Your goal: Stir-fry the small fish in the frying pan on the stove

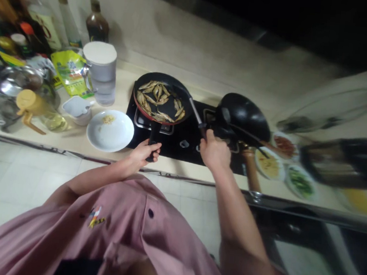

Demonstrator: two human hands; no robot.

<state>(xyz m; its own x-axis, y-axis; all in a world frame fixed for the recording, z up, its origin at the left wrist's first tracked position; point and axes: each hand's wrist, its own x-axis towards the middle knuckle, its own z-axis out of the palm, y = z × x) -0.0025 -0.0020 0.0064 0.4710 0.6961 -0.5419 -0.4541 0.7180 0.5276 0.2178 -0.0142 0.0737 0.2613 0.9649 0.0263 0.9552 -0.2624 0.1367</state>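
A dark frying pan (162, 76) with a red outer side sits over the left burner of the black gas stove (182, 145). Several small browned fish (158, 92) lie spread about in it. My left hand (146, 151) is closed around the pan's black handle. In my right hand (215, 151) is the dark grip of a spatula (195, 110), whose metal shaft slants up to the pan's right side. Its blade is hard to make out against the dark pan. Left of the pan stands a white plate (110, 137) with a little chopped garlic or ginger on it.
A black wok (247, 117) with a wooden handle rests on the right burner. Plates of chopped greens (300, 182) and other cut ingredients stand right of it. Leftward are a lidded pitcher (102, 75), an oil jug (40, 108), a yellow-green pouch (71, 72) and several bottles.
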